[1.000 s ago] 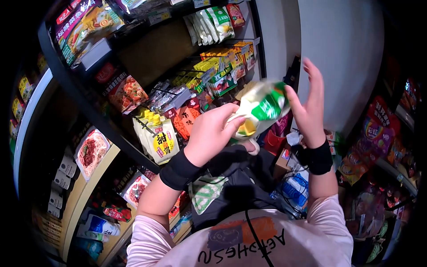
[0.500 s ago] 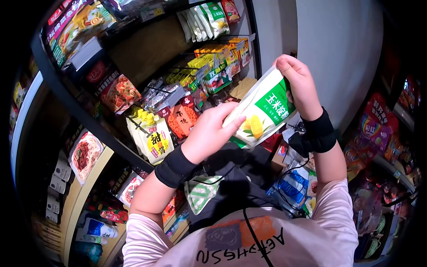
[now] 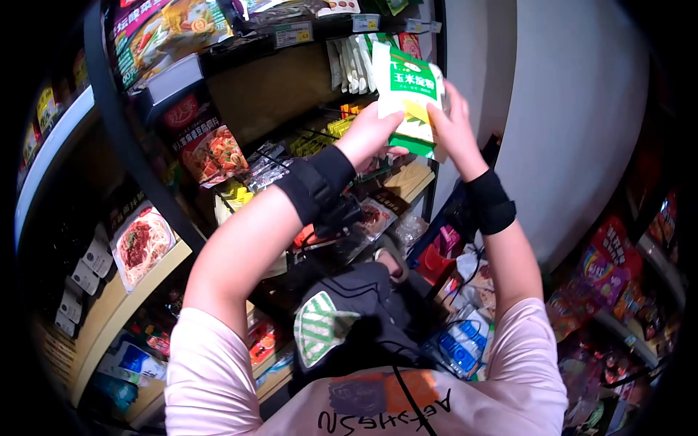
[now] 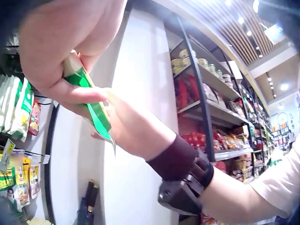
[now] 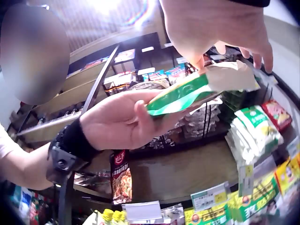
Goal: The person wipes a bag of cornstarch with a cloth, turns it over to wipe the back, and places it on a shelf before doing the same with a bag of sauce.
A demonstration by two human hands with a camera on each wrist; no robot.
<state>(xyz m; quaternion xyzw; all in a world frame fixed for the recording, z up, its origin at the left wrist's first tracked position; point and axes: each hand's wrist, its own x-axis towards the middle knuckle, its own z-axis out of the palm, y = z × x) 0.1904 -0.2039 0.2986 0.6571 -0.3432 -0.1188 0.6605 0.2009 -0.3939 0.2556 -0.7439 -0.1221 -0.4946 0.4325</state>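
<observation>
A green-and-white bag of corn starch point(image 3: 413, 83) is held up in front of the shelf, its printed front facing the head camera. My left hand point(image 3: 371, 134) grips the lower left edge, thumb on the front and fingers behind. At the lower right edge my right hand point(image 3: 456, 131) pinches it, thumb forward. Seen from the left wrist, the bag point(image 4: 96, 112) is nearly edge-on, with its green bottom showing. In the right wrist view the left palm point(image 5: 117, 117) is under the bag, while the right fingers hang past its far side.
Similar white-and-green bags point(image 3: 349, 65) hang on a rack right behind the held bag. Yellow packets point(image 3: 342, 127) hang lower, and a dark red food packet point(image 3: 211, 152) is at the left. A pale pillar point(image 3: 574, 123) rises on the right. Blue-and-white packages point(image 3: 465, 341) lie low by the legs.
Both hands have carried the bag upward and toward the hanging bags, turning it more upright. My right hand has shifted from its top corner down to the lower right edge.
</observation>
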